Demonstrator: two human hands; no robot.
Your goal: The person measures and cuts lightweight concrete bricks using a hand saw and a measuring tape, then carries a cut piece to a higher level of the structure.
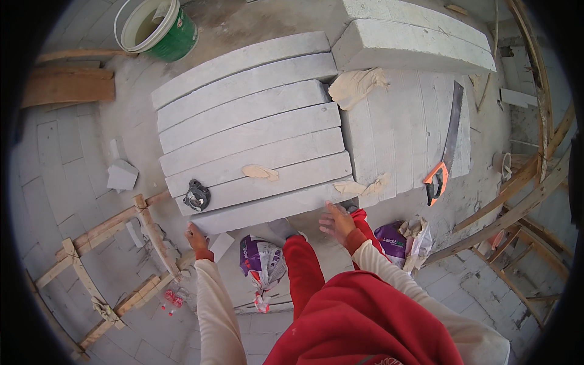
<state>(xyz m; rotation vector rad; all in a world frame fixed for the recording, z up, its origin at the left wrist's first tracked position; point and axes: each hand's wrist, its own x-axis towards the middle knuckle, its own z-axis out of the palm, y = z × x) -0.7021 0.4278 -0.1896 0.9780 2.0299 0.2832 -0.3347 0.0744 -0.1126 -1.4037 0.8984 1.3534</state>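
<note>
My left hand (198, 239) is at the left end of the nearest pale block (267, 204), fingertips against it and fingers loosely apart. My right hand (338, 224) touches the same block near its right end, fingers spread. Behind it lie several more long blocks (249, 115) in rows, with a black bundled object (197, 195) and a beige rag (260, 172) on top. A second cloth (368, 187) is by the right end. An orange-handled handsaw (451, 131) lies on the blocks to the right (392, 134).
A green bucket (176, 39) stands at upper left. More blocks (413, 42) are stacked at upper right. Wooden frames (103, 243) lie left, timbers (517, 194) right. Purple-white bags (258, 258) are by my legs. A small block (121, 175) sits on the floor at left.
</note>
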